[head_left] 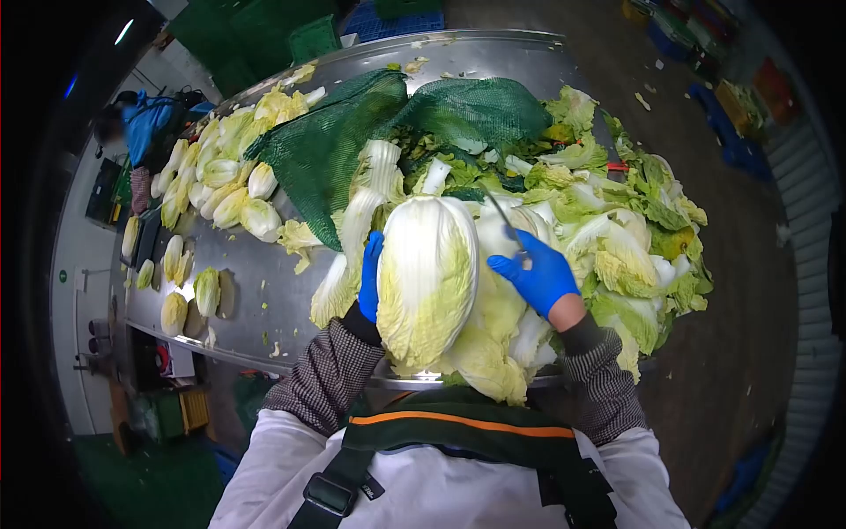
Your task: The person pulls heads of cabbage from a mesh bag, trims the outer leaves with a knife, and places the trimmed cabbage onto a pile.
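A large napa cabbage [426,275] with a white base and pale yellow-green leaves is held upright in front of me. My left hand [370,277], in a blue glove, grips its left side, with the fingers partly hidden behind it. To the right of the cabbage, my right hand [539,275], also gloved in blue, is closed around a knife [500,212] whose thin blade points up and left. Loose cabbage leaves [493,339] lie beneath and beside the cabbage. Behind it, a green mesh sack [330,145] is spread over more leaves.
A big heap of trimmed leaves [630,242] covers the right side of the metal table [264,300]. Several small cabbages [260,219] lie on the left. At the far left stands another person [148,123] in blue. Crates [392,22] sit beyond the table.
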